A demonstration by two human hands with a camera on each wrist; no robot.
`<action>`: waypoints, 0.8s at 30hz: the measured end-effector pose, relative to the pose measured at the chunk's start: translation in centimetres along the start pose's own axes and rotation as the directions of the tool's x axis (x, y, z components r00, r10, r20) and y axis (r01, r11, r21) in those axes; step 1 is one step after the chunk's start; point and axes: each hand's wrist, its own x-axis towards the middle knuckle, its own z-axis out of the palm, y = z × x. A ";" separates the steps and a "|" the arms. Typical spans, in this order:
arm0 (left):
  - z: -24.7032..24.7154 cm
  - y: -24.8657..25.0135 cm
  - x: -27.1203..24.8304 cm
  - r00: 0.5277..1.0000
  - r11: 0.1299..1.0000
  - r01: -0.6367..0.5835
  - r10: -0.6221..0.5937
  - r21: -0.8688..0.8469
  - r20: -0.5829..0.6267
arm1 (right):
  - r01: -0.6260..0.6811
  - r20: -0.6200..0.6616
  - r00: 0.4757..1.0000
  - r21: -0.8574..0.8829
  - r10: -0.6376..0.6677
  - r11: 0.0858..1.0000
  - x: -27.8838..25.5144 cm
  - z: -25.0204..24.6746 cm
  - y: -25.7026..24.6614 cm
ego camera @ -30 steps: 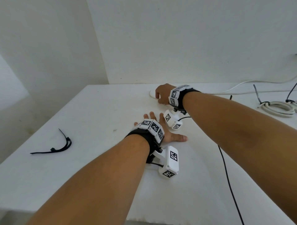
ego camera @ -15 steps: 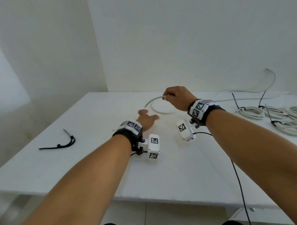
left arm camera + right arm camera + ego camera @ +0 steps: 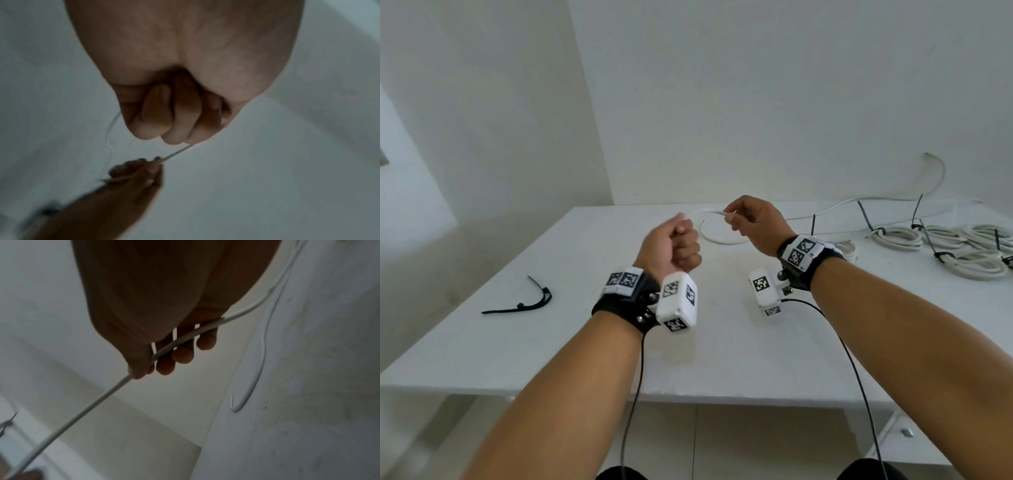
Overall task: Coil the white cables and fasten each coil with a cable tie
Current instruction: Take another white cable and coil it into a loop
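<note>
Holding a white cable point(image 3: 707, 215) stretched above the far middle of the table point(image 3: 551, 342), I note my left hand point(image 3: 671, 248) fisted round it and my right hand point(image 3: 753, 219) pinching it; tied coils point(image 3: 941, 246) lie far right.

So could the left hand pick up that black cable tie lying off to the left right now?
Probably not yet: the table between the left hand and the black cable tie looks bare, but that hand grips the white cable.
</note>
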 end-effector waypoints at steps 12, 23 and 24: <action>2.9 1.9 2.0 0.930 0.934 -0.356 0.358 0.037 -0.083 | -0.043 0.188 0.981 -0.085 0.058 0.995 -1.3 3.3 -0.1; -2.2 0.1 5.1 0.764 0.374 -0.018 0.603 0.927 -0.229 | 0.085 0.380 0.924 -0.289 0.033 0.954 0.0 1.5 -1.8; -2.1 0.1 5.3 0.814 0.329 0.035 0.539 0.944 -0.218 | 0.093 0.369 0.929 -0.290 0.022 0.953 0.0 1.4 -1.8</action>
